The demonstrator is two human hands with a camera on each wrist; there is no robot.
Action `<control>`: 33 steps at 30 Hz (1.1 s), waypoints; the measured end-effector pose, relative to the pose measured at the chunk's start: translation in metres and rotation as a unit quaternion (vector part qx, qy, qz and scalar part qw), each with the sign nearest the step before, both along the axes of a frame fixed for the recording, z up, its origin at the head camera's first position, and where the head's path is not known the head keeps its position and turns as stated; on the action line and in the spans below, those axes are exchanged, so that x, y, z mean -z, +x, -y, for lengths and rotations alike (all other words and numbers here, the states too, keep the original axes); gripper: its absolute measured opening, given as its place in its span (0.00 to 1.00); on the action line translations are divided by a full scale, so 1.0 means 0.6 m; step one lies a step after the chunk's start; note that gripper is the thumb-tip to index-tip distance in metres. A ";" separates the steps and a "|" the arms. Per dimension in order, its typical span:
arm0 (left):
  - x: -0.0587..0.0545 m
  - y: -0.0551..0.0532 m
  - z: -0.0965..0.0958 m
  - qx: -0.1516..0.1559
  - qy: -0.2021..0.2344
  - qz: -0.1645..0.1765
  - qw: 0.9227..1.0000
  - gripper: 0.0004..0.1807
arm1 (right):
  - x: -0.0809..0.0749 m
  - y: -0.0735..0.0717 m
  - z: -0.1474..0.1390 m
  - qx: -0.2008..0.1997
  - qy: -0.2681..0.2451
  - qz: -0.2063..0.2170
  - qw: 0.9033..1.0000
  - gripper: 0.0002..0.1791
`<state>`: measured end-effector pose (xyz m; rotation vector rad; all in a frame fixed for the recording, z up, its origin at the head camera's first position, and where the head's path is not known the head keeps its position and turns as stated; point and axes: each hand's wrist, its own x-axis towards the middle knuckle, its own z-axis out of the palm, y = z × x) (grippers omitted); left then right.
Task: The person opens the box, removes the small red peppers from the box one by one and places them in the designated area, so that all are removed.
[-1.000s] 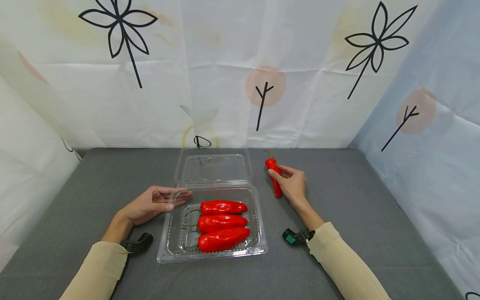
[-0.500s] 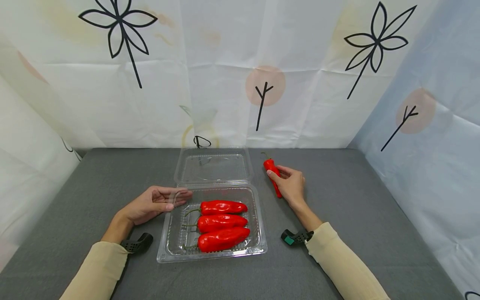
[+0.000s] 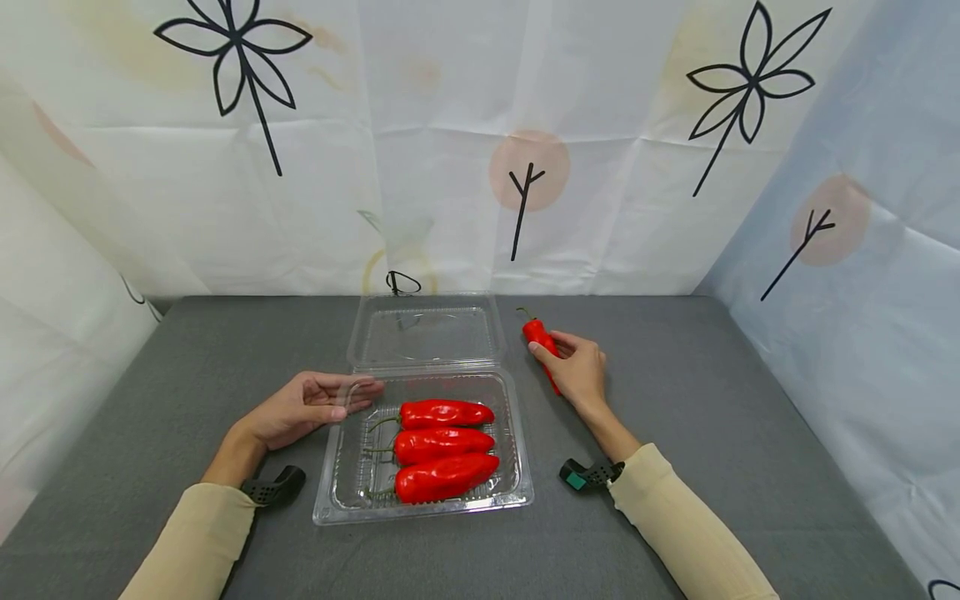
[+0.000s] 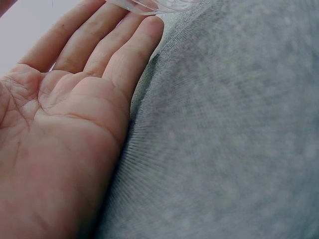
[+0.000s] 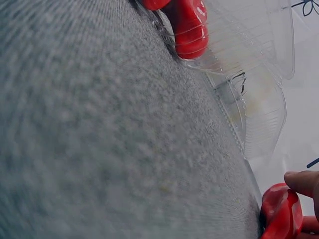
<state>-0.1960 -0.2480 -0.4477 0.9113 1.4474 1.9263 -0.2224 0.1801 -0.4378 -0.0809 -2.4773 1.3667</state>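
Between the thumb and fingers of my right hand (image 3: 581,367) is a long red pepper (image 3: 535,332), its green stem pointing away to the upper left. The right wrist view shows that pepper (image 5: 280,211) at the lower right corner, close over the grey cloth, with a fingertip (image 5: 300,181) on it. My left hand (image 3: 300,408) lies palm inward with its fingers straight at the left wall of a clear plastic container (image 3: 423,515). In the left wrist view the fingertips reach the container's edge (image 4: 159,6). Three red peppers (image 3: 446,446) lie side by side inside, stems left.
The container's clear hinged lid (image 3: 427,337) lies folded back toward the rear edge of the grey table (image 3: 660,367). A patterned white cloth (image 3: 442,167) hangs behind the table and along both sides. Dark straps (image 3: 592,475) sit on both wrists.
My right hand has shifted slightly left with the pepper, and the pepper's stem end has tilted further left. The left hand and container have stayed put.
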 end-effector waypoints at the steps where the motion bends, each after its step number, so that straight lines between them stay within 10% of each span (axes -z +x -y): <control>1: 0.001 0.000 0.000 0.000 0.000 -0.002 1.000 0.29 | -0.001 0.000 0.000 -0.001 0.003 0.003 1.000 0.29; 33: -0.005 0.002 -0.001 -0.001 -0.001 0.011 1.000 0.30 | -0.020 0.000 -0.009 -0.042 0.034 0.057 0.997 0.31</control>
